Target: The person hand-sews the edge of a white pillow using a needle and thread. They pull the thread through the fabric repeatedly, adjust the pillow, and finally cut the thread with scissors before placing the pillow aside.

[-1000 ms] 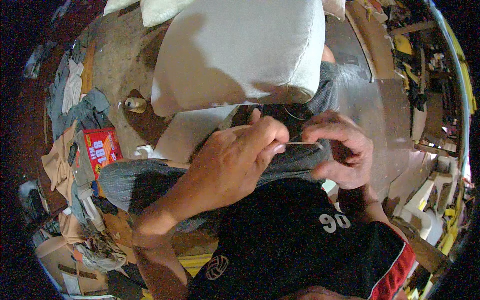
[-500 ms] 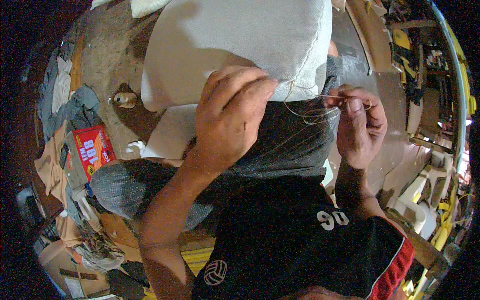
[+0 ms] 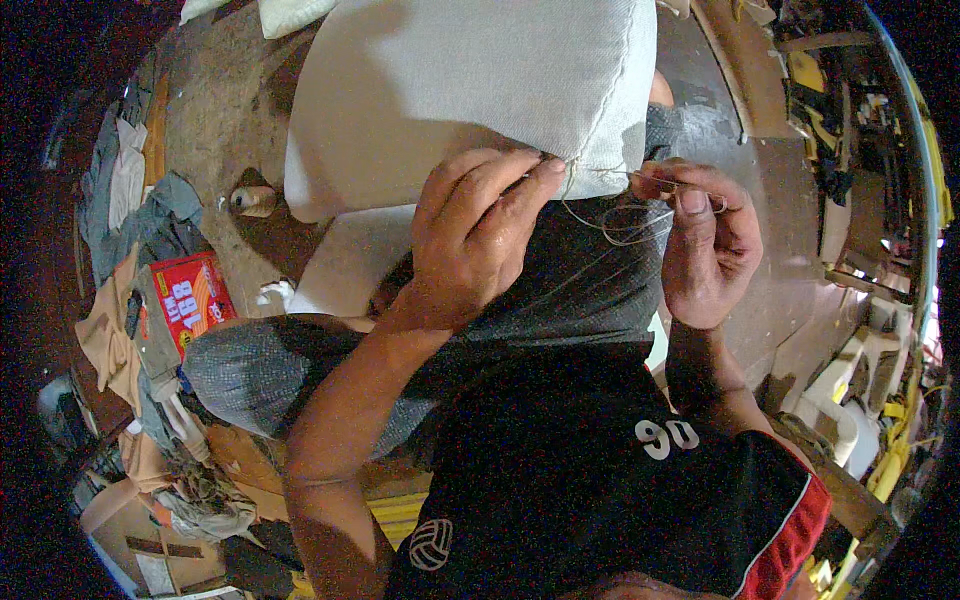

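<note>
A pale grey fabric cushion (image 3: 480, 90) rests across my lap, a stitched seam running down its right side to the near corner. At that corner my left hand (image 3: 480, 230) is closed, thumb and forefinger pinching the cloth at the seam's end. To the right of it my right hand (image 3: 710, 245) is closed in a pinch on a thin sewing needle (image 3: 652, 177), which points left toward the corner. Light thread (image 3: 610, 232) hangs in loose loops between the seam and my right hand. The needle's tip is too fine to make out clearly.
On the floor to the left lie a thread cone (image 3: 254, 201), a red printed packet (image 3: 190, 290) and piled cloth scraps (image 3: 165, 215). A white plastic chair (image 3: 840, 400) is at the right. My legs in dark grey trousers (image 3: 270, 375) lie beneath the cushion.
My left hand's fingertips have moved slightly right, closer to the seam. My right hand, with the needle, has shifted a little left toward the cushion corner.
</note>
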A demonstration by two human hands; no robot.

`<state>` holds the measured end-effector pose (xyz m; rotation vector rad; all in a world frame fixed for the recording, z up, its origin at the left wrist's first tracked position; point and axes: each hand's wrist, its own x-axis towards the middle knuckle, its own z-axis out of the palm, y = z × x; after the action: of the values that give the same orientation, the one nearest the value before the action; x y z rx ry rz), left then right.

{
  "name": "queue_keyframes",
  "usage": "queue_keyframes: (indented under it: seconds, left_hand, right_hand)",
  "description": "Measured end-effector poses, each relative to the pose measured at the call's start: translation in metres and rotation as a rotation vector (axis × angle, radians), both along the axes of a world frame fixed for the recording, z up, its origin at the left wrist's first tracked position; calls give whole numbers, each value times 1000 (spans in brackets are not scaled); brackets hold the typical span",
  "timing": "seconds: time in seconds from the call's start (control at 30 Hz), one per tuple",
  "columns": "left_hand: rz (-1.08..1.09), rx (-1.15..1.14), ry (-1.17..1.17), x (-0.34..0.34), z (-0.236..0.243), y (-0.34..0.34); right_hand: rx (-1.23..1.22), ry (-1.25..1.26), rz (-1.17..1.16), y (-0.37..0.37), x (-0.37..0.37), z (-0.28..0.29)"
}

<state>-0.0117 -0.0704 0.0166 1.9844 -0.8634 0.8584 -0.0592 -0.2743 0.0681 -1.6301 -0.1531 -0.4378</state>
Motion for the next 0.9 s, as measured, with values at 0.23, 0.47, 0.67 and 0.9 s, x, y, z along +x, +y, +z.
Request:
queue_keyframes:
  seconds: [0.23, 0.47, 0.67, 0.9]
  left_hand:
    - [-24, 37, 47, -3, 3, 3]
    - [-10, 41, 10, -7, -4, 2]
    - [-18, -10, 46, -5, -2, 1]
    - [-30, -94, 131, -5, -2, 1]
  right_hand:
    - [-126, -125, 11, 1, 1, -4]
    - [-291, -176, -41, 1, 2, -7]
    - [-383, -137, -3, 0, 0, -2]
    - [-350, -210, -68, 4, 3, -6]
